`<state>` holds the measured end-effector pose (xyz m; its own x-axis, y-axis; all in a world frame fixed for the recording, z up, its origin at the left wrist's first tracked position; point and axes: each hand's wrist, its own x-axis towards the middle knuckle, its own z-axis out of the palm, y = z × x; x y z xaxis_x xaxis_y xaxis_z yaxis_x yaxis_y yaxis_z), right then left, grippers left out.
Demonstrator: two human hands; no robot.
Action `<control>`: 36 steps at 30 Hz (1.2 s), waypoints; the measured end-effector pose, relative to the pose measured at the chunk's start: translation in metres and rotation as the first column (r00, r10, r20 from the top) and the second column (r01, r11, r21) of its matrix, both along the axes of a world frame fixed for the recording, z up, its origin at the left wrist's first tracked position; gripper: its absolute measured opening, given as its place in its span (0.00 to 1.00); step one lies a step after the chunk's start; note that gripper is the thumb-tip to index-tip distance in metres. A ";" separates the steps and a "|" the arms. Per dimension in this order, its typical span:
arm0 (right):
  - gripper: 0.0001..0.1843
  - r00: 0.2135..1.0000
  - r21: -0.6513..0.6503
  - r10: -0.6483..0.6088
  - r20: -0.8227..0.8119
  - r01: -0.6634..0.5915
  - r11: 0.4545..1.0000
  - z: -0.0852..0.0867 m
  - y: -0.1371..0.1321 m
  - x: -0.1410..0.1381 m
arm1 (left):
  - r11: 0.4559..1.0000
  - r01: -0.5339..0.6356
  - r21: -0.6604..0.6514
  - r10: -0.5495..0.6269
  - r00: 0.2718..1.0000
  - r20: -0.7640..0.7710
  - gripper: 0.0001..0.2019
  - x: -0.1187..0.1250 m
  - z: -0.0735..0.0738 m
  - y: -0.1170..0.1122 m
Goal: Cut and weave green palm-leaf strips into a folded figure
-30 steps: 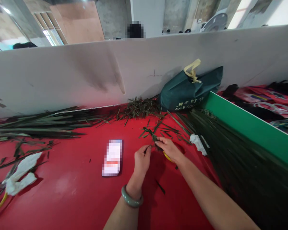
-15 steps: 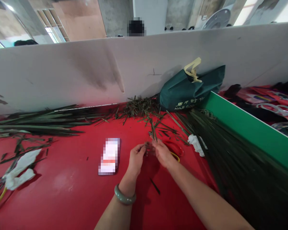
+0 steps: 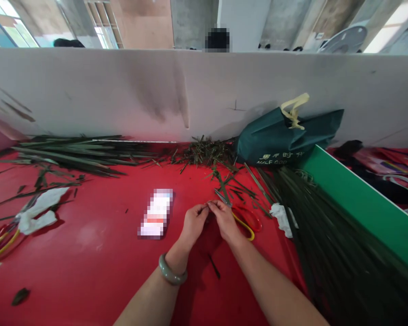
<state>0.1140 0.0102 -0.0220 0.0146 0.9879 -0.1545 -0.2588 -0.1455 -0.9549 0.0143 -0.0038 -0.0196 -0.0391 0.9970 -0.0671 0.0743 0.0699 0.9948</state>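
Where scissors (image 3: 252, 232) lie near, left hand (image 3: 193, 222) and right hand (image 3: 224, 221) are pinched together, contents unclear

Glossy tabletop (image 3: 88, 280), matt leaf strips (image 3: 223, 188), cloth bag (image 3: 268, 136)

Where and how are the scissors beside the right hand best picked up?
Probably by the red and yellow handle loops, coming from the near right side: they lie exposed on the table, just right of the right hand, which seems to cover the scissors' middle, while the blade end points away toward the leaf scraps.
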 end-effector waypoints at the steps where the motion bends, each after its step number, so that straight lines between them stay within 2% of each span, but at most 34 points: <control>1: 0.11 1.000 -0.003 -0.001 -0.008 0.001 1.000 0.000 0.001 0.003 | 1.000 0.017 -0.010 -0.016 1.000 0.021 0.16 0.001 0.001 -0.001; 5: 0.12 1.000 -0.019 0.015 -0.022 -0.016 1.000 0.007 0.017 0.013 | 0.991 0.126 -0.034 -0.125 0.992 0.015 0.17 0.005 0.006 -0.006; 9: 0.13 0.994 0.028 -0.023 0.104 0.021 0.999 0.027 0.064 0.012 | 0.963 0.270 0.005 -0.270 0.961 -0.059 0.19 0.008 0.011 -0.012; 11: 0.14 0.976 0.073 -0.009 0.219 -0.007 0.997 0.034 0.090 0.010 | 0.958 0.288 0.009 -0.286 0.954 -0.091 0.19 0.008 0.011 -0.013; 13: 0.15 0.919 0.082 0.020 0.393 -0.057 0.995 0.034 0.108 0.008 | 0.959 0.283 -0.002 -0.281 0.952 -0.123 0.19 0.008 0.010 -0.013; 15: 0.14 0.896 0.066 0.026 0.443 -0.062 0.996 0.029 0.111 0.010 | 0.961 0.277 -0.008 -0.274 0.949 -0.156 0.18 0.008 0.009 -0.011; 18: 0.12 0.864 0.074 0.078 0.497 -0.131 0.989 0.018 0.091 0.025 | 0.955 0.297 0.010 -0.290 0.938 -0.188 0.17 0.009 0.008 -0.011; 21: 0.12 0.728 0.130 0.152 0.668 -0.316 0.940 0.020 0.060 0.064 | 0.943 0.332 0.020 -0.324 0.930 -0.175 0.15 0.009 0.008 -0.011; 23: 0.15 0.568 0.110 0.106 0.816 -0.332 0.937 0.029 0.040 0.105 | 0.940 0.340 0.011 -0.335 0.930 -0.149 0.14 0.009 0.007 -0.011; 24: 0.15 0.430 0.085 0.054 0.901 -0.298 0.951 0.034 0.031 0.127 | 0.941 0.339 0.008 -0.334 0.932 -0.141 0.14 0.009 0.007 -0.011; 26: 0.17 0.096 0.063 -0.046 0.994 -0.181 0.981 0.043 0.015 0.170 | 0.943 0.331 0.001 -0.328 0.934 -0.144 0.13 0.010 0.005 -0.010; 27: 0.18 -0.054 0.030 -0.036 0.998 -0.115 0.993 0.046 0.007 0.188 | 0.944 0.331 0.000 -0.327 0.933 -0.154 0.13 0.010 0.005 -0.010; 28: 0.19 -0.166 -0.015 0.004 0.986 -0.064 0.998 0.047 0.001 0.202 | 0.944 0.330 -0.001 -0.326 0.931 -0.162 0.13 0.010 0.005 -0.010; 29: 0.20 -0.241 -0.064 0.055 0.969 -0.030 0.997 0.046 -0.005 0.212 | 0.943 0.334 -0.002 -0.329 0.929 -0.167 0.13 0.010 0.004 -0.010; 30: 0.20 -0.292 -0.110 0.105 0.951 -0.001 0.994 0.044 -0.010 0.219 | 0.943 0.334 -0.007 -0.330 0.929 -0.167 0.13 0.010 0.005 -0.010; 32: 0.22 -0.336 -0.151 0.153 0.929 0.032 0.988 0.038 -0.017 0.222 | 0.944 0.329 -0.020 -0.328 0.929 -0.171 0.13 0.010 0.005 -0.011; 34: 0.22 -0.313 -0.152 0.162 0.936 0.058 0.987 0.033 -0.019 0.220 | 0.949 0.314 -0.030 -0.314 0.931 -0.188 0.13 0.010 0.006 -0.013; 36: 0.21 -0.255 -0.161 0.180 0.950 0.095 0.982 0.032 -0.017 0.219 | 0.947 0.321 -0.031 -0.320 0.922 -0.217 0.14 0.010 0.005 -0.015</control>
